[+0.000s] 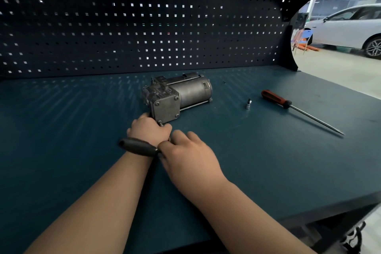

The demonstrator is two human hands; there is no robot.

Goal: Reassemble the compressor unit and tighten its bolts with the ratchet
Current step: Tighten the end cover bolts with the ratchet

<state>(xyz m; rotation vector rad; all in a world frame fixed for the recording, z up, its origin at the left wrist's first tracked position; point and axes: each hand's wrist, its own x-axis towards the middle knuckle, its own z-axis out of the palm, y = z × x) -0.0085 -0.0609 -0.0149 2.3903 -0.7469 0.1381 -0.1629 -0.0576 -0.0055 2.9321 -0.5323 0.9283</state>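
The grey metal compressor unit [177, 94] lies on its side in the middle of the blue bench top [72, 119], its square end plate with corner bolts facing me. My left hand [149, 129] is closed around the ratchet's head at the plate's lower left corner. The ratchet [138, 146] has a dark handle that sticks out leftward across my left wrist. My right hand [189, 155] grips that handle near its neck, just right of my left wrist.
A small silver socket bit [248, 104] stands right of the compressor. A long screwdriver [288, 105] with a red and black handle lies farther right, tip toward the front. A dark pegboard [144, 27] backs the bench. A white car [350, 27] is parked beyond.
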